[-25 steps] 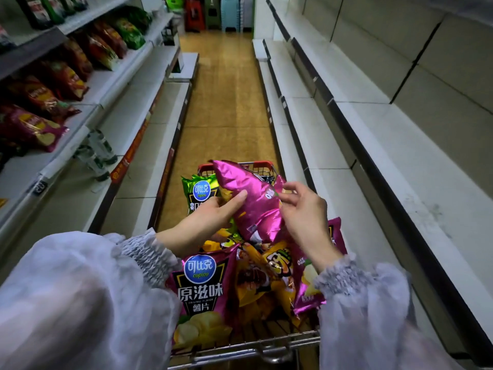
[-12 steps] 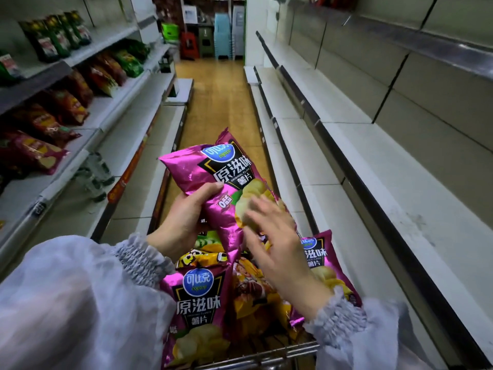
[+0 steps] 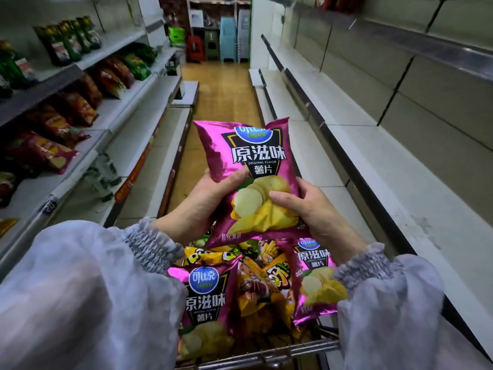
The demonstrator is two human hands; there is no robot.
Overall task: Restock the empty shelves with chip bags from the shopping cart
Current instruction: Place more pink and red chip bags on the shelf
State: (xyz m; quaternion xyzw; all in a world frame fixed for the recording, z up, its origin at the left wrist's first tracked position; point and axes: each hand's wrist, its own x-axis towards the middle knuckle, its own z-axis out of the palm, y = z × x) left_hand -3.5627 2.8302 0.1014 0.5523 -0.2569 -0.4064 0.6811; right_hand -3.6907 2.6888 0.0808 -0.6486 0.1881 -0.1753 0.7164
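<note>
Now I see left grip (image 3: pixel 202 206) and right grip (image 3: pixel 313 209) holding the pink chip bag (image 3: pixel 248 156) upright above the cart (image 3: pixel 266 353).

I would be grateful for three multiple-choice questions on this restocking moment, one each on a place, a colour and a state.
1. Where is the held chip bag relative to the cart?
A. lying inside it
B. raised above it
C. tucked under it

2. What is the bag's main colour?
A. green
B. blue
C. magenta

3. What are the left hand and right hand doing?
A. both grip the bag
B. only one grips it
C. neither touches it

Answers: B, the bag is upright, lifted over the cart; C, its foil is magenta; A, a thumb from each side presses its lower front.
</note>
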